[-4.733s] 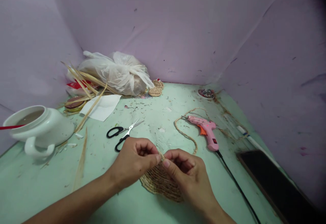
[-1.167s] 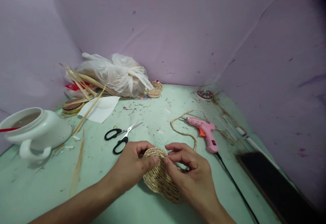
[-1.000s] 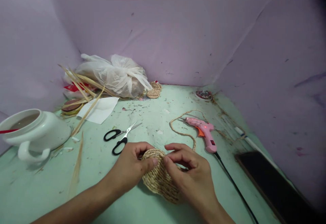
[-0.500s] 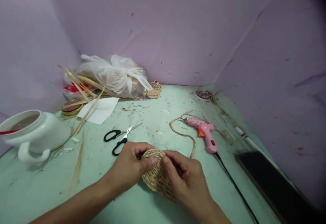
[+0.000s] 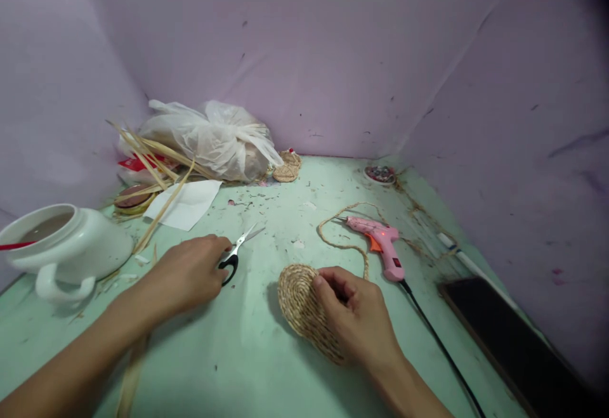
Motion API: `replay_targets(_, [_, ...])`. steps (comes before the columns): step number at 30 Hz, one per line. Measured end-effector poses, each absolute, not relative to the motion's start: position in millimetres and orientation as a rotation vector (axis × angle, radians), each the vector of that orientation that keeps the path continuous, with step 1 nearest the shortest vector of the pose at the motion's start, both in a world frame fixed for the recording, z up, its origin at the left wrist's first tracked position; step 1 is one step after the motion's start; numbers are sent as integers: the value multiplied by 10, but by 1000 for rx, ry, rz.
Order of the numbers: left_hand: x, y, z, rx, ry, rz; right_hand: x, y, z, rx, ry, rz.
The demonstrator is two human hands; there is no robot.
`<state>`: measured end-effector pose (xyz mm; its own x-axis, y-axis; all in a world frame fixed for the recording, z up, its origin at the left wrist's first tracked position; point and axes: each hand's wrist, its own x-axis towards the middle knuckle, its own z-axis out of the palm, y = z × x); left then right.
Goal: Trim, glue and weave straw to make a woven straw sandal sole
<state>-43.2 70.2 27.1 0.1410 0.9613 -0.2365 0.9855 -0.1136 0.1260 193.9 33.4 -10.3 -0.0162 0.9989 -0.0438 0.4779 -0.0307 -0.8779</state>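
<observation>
My left hand [image 5: 190, 273] is over the scissors [image 5: 232, 259], its fingers curled down at their black handles and covering the farther one. The open blades point away to the right, lying on the table. In my right hand [image 5: 354, 307] is a flat, round coil of braided straw [image 5: 299, 297], pinched at its right edge between thumb and fingers and tilted above the table. A loose braided cord [image 5: 349, 248] runs from behind the right hand toward the glue gun [image 5: 378, 240], which is pink with an orange trigger and a lit red light.
A white handled pot [image 5: 90, 247] stands at the left. Behind it are straw strips [image 5: 164, 151], white paper [image 5: 185, 205] and a knotted plastic bag [image 5: 219, 142]. A small woven piece [image 5: 287, 167] sits near the wall. A black cord [image 5: 438, 342] and dark flat object [image 5: 499, 342] lie right.
My left hand has let go of the straw coil and moved left to the scissors. The coil stays in my right hand, shifted slightly right.
</observation>
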Motion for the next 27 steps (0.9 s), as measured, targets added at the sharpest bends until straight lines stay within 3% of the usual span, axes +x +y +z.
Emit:
replay_targets(6, [-352, 747, 112, 2306, 2029, -266, 1943, 339, -67, -1608, -1568, 999])
replay_targets(12, [-441, 886, 42, 2373, 1946, 44, 1942, 345, -93, -1582, -1550, 1019])
replay_targets(20, [-332, 714, 337, 1799, 1575, 797, 1979, 378, -68, -1584, -1512, 1029])
replay_targets(27, [-226, 658, 310, 908, 1023, 1017, 1982, 373, -70, -1578, -1511, 1038])
